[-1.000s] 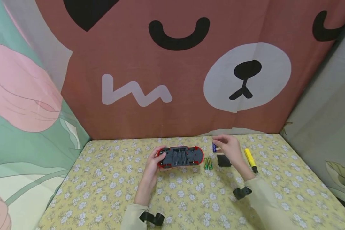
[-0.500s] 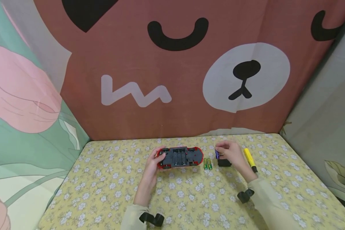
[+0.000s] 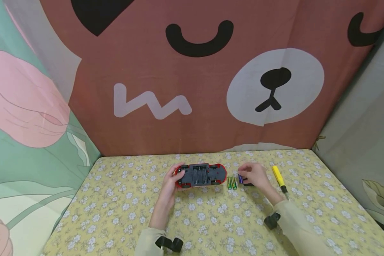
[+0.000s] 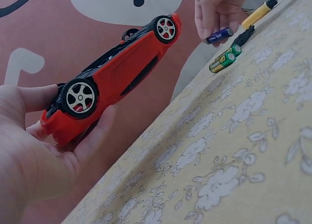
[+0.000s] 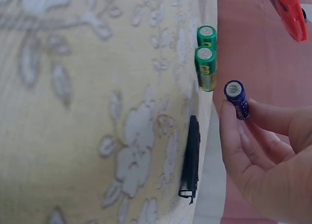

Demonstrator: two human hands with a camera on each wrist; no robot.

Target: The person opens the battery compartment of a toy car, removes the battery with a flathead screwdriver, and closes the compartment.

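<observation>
My left hand [image 3: 170, 183] grips one end of a red toy car [image 3: 217, 174], fingers beneath and thumb over its dark underside. The car is upside down, its battery compartment [image 3: 200, 174] uncovered and facing up. In the left wrist view it is tilted and raised off the table. My right hand [image 3: 256, 176] pinches a blue battery [image 5: 239, 101] between thumb and fingers, low over the table. Just left of it, two green batteries [image 3: 232, 183] lie side by side. A flat black plastic cover [image 5: 191, 156] lies below the right hand, mostly hidden in the head view.
A screwdriver [image 3: 278, 175] with a yellow handle lies right of my right hand, its shaft toward my sleeve. A yellow floral cloth [image 3: 198, 227] covers the table. Behind the table's far edge hangs a brown curtain [image 3: 147, 135] with a printed bear.
My right hand has come down and nearer with the blue battery, beside the green ones, and now covers most of the black cover. The left hand and car stay in place.
</observation>
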